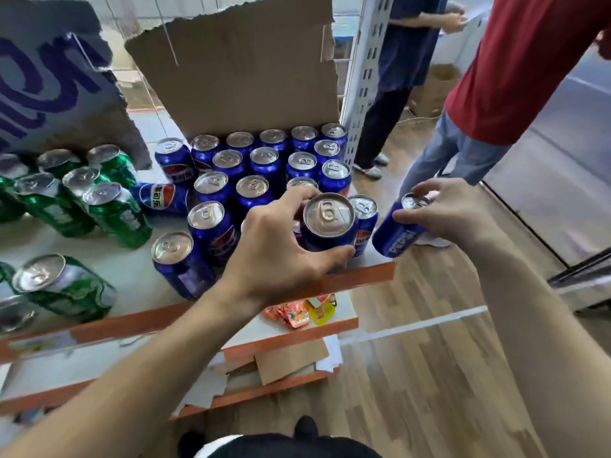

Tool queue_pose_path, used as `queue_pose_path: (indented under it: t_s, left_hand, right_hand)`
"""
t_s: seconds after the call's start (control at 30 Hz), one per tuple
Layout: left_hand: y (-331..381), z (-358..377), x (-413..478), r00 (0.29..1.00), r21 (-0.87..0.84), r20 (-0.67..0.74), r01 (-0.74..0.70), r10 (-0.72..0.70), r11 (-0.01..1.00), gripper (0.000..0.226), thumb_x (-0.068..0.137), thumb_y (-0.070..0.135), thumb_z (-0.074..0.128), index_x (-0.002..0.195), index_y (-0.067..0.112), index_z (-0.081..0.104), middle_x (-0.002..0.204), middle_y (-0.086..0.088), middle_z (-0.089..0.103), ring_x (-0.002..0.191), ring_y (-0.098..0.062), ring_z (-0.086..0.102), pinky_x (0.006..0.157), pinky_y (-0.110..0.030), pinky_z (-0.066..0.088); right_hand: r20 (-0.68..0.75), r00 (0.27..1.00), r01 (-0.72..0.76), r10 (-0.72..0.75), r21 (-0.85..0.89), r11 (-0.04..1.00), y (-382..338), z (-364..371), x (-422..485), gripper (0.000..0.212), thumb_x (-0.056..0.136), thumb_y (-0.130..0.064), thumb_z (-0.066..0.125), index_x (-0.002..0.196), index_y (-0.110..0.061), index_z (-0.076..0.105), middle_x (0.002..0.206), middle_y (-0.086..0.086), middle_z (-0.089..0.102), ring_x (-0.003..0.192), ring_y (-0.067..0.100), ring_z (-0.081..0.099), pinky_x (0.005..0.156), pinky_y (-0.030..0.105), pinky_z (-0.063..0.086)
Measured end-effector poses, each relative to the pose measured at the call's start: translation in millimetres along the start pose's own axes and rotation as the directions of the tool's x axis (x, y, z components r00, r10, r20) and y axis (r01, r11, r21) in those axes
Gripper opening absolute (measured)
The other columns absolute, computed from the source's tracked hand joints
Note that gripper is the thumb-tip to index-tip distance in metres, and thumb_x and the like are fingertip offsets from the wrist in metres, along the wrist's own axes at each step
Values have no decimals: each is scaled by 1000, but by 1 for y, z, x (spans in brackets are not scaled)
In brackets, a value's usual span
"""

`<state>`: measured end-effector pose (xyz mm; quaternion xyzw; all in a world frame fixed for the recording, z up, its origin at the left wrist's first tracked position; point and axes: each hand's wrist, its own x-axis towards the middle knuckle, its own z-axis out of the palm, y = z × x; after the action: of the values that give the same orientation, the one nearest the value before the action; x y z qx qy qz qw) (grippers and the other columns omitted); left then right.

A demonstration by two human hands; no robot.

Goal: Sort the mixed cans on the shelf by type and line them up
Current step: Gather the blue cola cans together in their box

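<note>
Upright torn cardboard sheet (238, 77), red snack packets (291, 315), red-shirted person (529, 67), blue-clad person (405, 51), wooden floor (429, 375)

Left hand (277, 256) and right hand (446, 209) are bare, forearms (165, 358) too, right down to the lower corners. Bottom centre there's a black garment (281, 447) with a white strip (215, 445) on its left, and a black shoe toe (305, 426) just above.

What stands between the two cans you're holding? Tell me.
One upright blue can stands between the left-held can and the right-held can; the head view shows it.
</note>
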<state>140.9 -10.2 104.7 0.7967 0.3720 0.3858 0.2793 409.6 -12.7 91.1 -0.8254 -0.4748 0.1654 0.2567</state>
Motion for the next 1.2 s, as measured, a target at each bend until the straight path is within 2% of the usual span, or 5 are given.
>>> queue_pose_path:
  t_s: [0.4,0.6,0.8,0.97,1.2]
  left_hand:
    - [-26,47,-8,998,83,66,8,-13,997,68,66,42,88,122,14,60,107,2,68,100,-17,65,83,-38,55]
    - [-36,53,-7,998,95,45,31,-35,995,66,66,41,88,120,15,61,106,3,68,99,-17,65,83,-38,55]
    - [-38,64,-7,998,122,50,23,-29,992,69,67,39,88,124,14,59,110,-1,67,102,-22,61,87,-39,53]
    - [-40,77,-7,999,191,14,26,-29,981,67,69,33,87,124,7,59,117,-7,65,110,-25,59,97,-30,46]
    - [-33,87,-11,992,447,-109,108,-66,888,69,72,52,79,124,11,58,117,-3,65,115,-25,50,72,-40,54]
  right_hand:
    - [93,987,133,-131,-14,991,-36,28,51,48,70,-38,84,105,-7,72,104,8,71,96,23,65,89,41,54]
    - [177,967,193,-184,-40,980,-40,38,70,54,73,-48,81,117,-19,70,115,-1,68,100,16,61,88,37,55]
    - [340,934,24,-106,238,971,-23,38,70,62,87,-52,66,142,-29,49,123,-3,59,98,17,63,72,31,57]
    - [432,876,77,-214,312,947,-7,48,64,71,85,-56,67,147,-44,35,153,-9,37,121,17,51,88,38,54]
    - [546,792,74,-274,360,930,0,47,63,83,63,-52,84,135,-55,44,154,-13,29,126,21,48,84,38,58]
